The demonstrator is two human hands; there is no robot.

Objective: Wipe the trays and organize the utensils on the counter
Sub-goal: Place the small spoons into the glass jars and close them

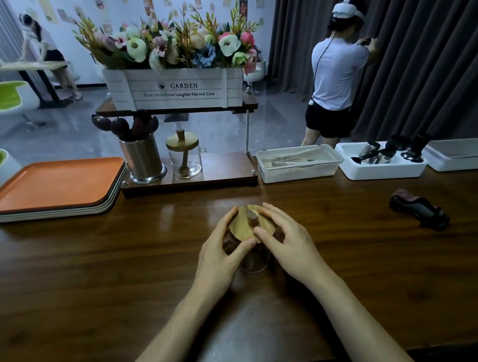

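Two hands are wrapped round a small glass jar [255, 263] that stands upright at the middle of the dark wooden bench [99, 253]. The left hand [221, 252] is curled against the jar's left side, thumb laid on the edge of its wooden lid [243, 225]. The fingers [274, 213] of the right hand [287, 244] are curved over the lid's right side, thumb beside the knob. Along the far edge are set a stack of orange trays [56, 184], a steel holder [142, 159] of dark spoons [122, 128], a second jar [183, 161] and a lidded white box [299, 165]. A dark pouch [420, 211] lies well apart at right. A white planter box [175, 88] is lettered "GARDEN" and "Plant Smile·Grow Laughter·Harvest Love".
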